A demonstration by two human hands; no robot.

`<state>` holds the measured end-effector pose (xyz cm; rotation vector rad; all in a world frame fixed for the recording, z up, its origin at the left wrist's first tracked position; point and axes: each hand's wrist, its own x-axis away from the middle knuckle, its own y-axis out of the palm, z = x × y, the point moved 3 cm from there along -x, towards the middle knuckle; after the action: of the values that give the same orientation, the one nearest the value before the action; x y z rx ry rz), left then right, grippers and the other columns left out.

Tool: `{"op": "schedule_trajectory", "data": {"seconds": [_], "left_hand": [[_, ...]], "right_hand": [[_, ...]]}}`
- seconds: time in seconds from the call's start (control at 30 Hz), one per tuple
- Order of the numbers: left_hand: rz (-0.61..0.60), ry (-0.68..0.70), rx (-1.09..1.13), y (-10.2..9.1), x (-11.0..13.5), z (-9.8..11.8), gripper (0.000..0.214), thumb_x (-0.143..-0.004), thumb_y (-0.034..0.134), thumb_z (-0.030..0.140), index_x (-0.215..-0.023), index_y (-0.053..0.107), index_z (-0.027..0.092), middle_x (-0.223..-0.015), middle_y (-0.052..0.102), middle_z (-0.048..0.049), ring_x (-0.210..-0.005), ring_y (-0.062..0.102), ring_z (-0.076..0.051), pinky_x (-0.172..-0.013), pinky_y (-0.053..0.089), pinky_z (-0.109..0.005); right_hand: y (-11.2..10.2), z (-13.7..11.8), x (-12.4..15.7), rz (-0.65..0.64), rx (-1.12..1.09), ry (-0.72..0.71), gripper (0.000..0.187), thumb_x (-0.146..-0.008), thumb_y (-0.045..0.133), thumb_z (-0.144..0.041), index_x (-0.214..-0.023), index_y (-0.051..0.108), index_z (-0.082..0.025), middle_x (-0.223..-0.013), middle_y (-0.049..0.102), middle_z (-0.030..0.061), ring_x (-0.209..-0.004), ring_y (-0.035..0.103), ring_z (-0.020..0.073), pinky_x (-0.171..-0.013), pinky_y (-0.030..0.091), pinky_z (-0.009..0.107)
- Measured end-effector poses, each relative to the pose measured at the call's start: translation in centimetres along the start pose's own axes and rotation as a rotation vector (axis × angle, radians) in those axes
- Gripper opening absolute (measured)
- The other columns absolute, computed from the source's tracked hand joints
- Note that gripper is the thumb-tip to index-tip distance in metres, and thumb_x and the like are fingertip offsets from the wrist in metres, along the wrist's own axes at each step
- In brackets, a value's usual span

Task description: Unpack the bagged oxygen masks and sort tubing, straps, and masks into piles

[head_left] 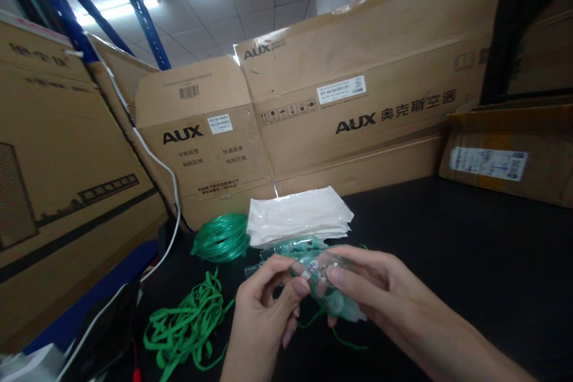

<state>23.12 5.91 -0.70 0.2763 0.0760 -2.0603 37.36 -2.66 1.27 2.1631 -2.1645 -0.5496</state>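
Over the black table I hold a clear green plastic breathing mask [342, 304] between both hands. My left hand [266, 304] is closed, thumb and forefinger pinching by a small clear fitting at the mask's near left side. Fingers of my right hand [373, 283] wrap round the mask's other side, with the thumb pressed on its face. A thin green cord [349, 343] hangs beneath it. Just behind lie more clear green plastic parts [295, 245], partly hidden by my hands.
A stack of white packets [298, 215] lies at the back, beside a coil of green tubing [221, 237]. Loose green elastic straps [188, 325] are heaped at left. Cardboard boxes [304, 131] wall the table [416, 233]. A white cable [172, 191] runs down the left.
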Motion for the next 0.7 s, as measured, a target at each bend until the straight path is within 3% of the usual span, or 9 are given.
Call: {"op": "schedule_trajectory", "data": {"seconds": [0.17, 0.33, 0.47, 0.7], "left_hand": [[0.023, -0.006, -0.013, 0.0, 0.0, 0.3, 0.047, -0.065, 0.087, 0.056, -0.077, 0.072, 0.013, -0.074, 0.061, -0.0008, -0.040, 0.040, -0.001, -0.031, 0.028, -0.011], [-0.010, -0.010, -0.086, -0.1, -0.1, 0.1, 0.037, -0.067, 0.088, 0.047, -0.077, 0.074, 0.014, -0.068, 0.058, 0.0018, -0.037, 0.038, 0.000, -0.032, 0.025, -0.011], [-0.079, 0.008, -0.158, -0.4, -0.2, 0.1, 0.031, -0.073, 0.084, 0.045, -0.076, 0.077, 0.015, -0.068, 0.059, 0.0008, -0.038, 0.037, -0.001, -0.033, 0.026, -0.012], [-0.078, -0.048, -0.124, -0.2, 0.2, 0.4, 0.038, -0.071, 0.085, 0.051, -0.077, 0.077, 0.014, -0.075, 0.064, -0.0023, -0.035, 0.038, 0.001, -0.033, 0.026, -0.013]], "right_hand": [[-0.8, 0.3, -0.5, 0.121, 0.121, -0.025, 0.020, -0.083, 0.078, -0.034, -0.096, 0.079, -0.019, -0.089, 0.074, 0.0036, -0.082, 0.067, 0.0171, -0.068, 0.054, 0.023], [-1.4, 0.8, -0.6, 0.238, 0.317, -0.196, 0.009, -0.079, 0.077, -0.028, -0.080, 0.081, -0.020, -0.081, 0.074, 0.0055, -0.078, 0.066, 0.0185, -0.063, 0.053, 0.023], [-1.3, 0.9, -0.4, 0.239, 0.330, -0.251, 0.007, -0.078, 0.076, -0.023, -0.078, 0.083, -0.022, -0.080, 0.073, 0.0062, -0.076, 0.067, 0.0186, -0.060, 0.054, 0.023], [-1.6, 0.7, -0.5, 0.150, 0.236, -0.249, 0.007, -0.076, 0.080, -0.016, -0.075, 0.083, -0.023, -0.077, 0.071, 0.0030, -0.072, 0.064, 0.0137, -0.059, 0.050, 0.020]]}}
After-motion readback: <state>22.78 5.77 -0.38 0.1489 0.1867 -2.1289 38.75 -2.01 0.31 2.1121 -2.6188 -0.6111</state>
